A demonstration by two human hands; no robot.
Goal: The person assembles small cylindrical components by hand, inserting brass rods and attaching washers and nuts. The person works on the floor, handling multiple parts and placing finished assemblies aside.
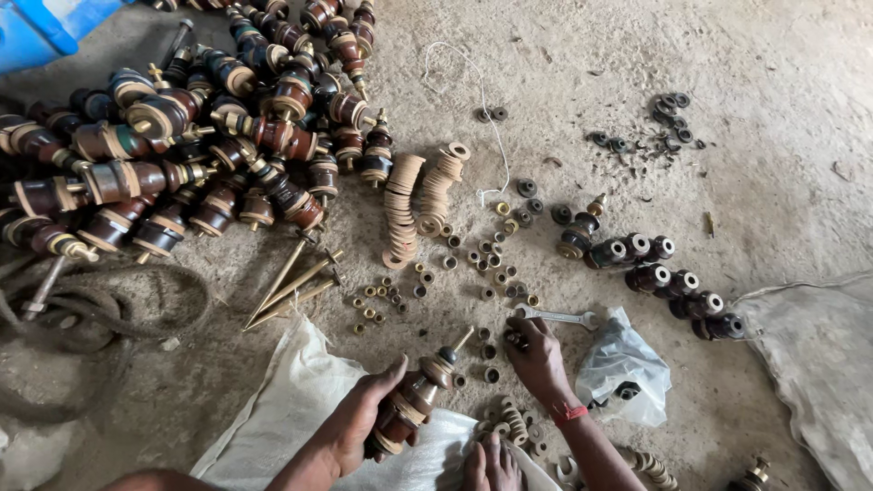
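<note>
My left hand grips a brown ribbed insulator with a brass rod sticking up and to the right. It is held tilted above a white sack. My right hand reaches down to the floor, its fingertips pinched on a small dark nut among scattered nuts and washers. A steel spanner lies just beyond that hand. My bare foot rests at the bottom edge.
A big pile of brown insulators fills the upper left. Two stacks of tan washers lie mid-floor, brass rods beside them. A row of dark insulator shells runs right. A clear plastic bag sits near my right hand.
</note>
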